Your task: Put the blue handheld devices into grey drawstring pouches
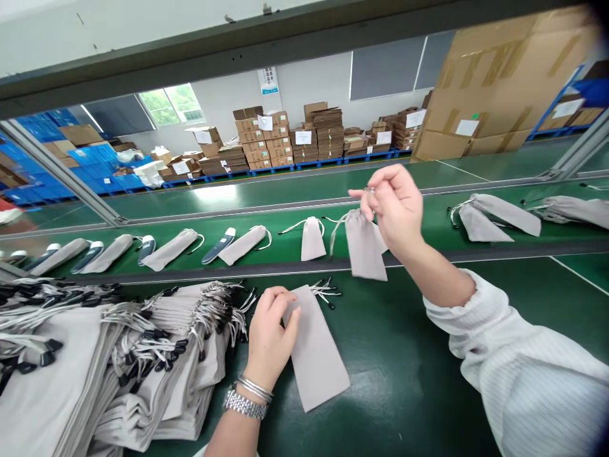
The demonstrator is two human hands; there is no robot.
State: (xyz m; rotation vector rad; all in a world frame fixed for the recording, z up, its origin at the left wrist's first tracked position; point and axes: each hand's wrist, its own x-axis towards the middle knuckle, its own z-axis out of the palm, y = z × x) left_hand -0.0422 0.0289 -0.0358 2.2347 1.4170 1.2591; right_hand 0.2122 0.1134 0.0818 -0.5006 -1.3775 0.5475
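My left hand (272, 333) rests at the upper left edge of a flat grey drawstring pouch (318, 355) on the green tabletop, its fingers curled against the fabric. Over the green belt, my right hand (392, 203) is pinched just above another grey pouch (365, 251); whether the fingers grip its cord is too small to tell. A smaller grey pouch (313, 240) lies on the belt to the left of that one. Heaped at the lower left are stacks of grey pouches (61, 362) with white cords and black cord ends.
Along the belt (247, 270) lie more pouches and dark blue devices (219, 246) with white ends. Further pouches (495, 219) sit on the belt at the right. A metal frame bar (61, 168) rises at the left. Cartons (261, 136) stand beyond.
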